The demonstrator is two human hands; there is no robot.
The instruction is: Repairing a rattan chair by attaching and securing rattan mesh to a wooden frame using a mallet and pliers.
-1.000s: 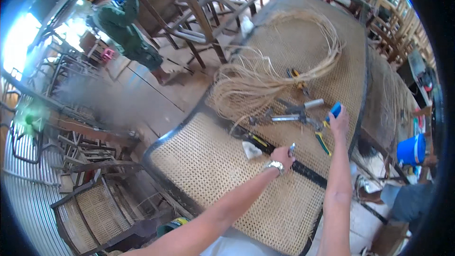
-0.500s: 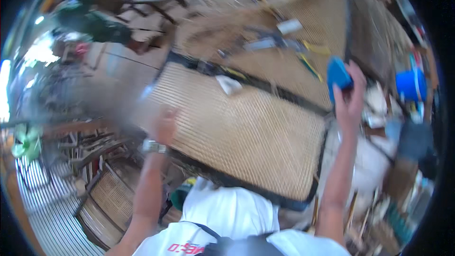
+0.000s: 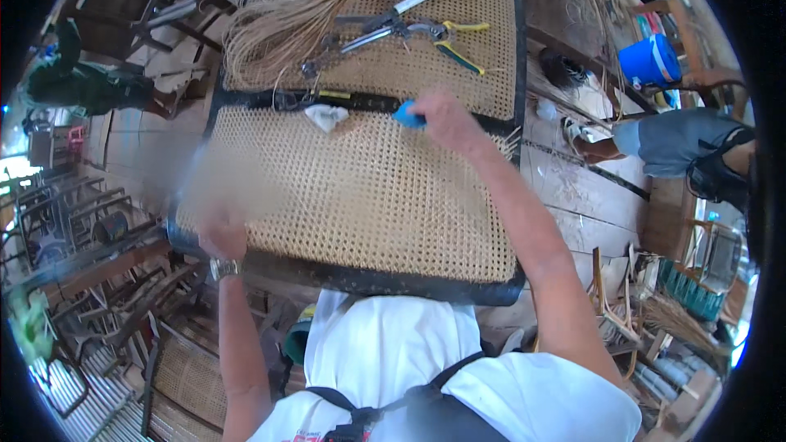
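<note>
A cane-webbing panel [image 3: 360, 205] in a black frame lies in front of me. Over its far side, my right hand [image 3: 446, 121] is closed around a small blue block [image 3: 409, 115], whose exact kind I cannot make out. My left hand [image 3: 223, 233], below a wristwatch [image 3: 225, 268], is at the panel's near left corner; blur hides its fingers. Left of the blue block, a crumpled white piece [image 3: 326, 117] rests by the dark crossbar [image 3: 360, 101].
On the farther cane panel lie a bundle of loose cane strands [image 3: 282, 37], pliers with yellow and green handles [image 3: 458, 45] and other hand tools. Chair frames [image 3: 74, 217] crowd the left. At right are a blue bucket [image 3: 651, 61] and a person in grey shorts [image 3: 688, 143].
My right hand has brought the blue block leftward, from beside the right edge to over the panel's far side. My left hand sits nearer the left corner. The whole view has turned.
</note>
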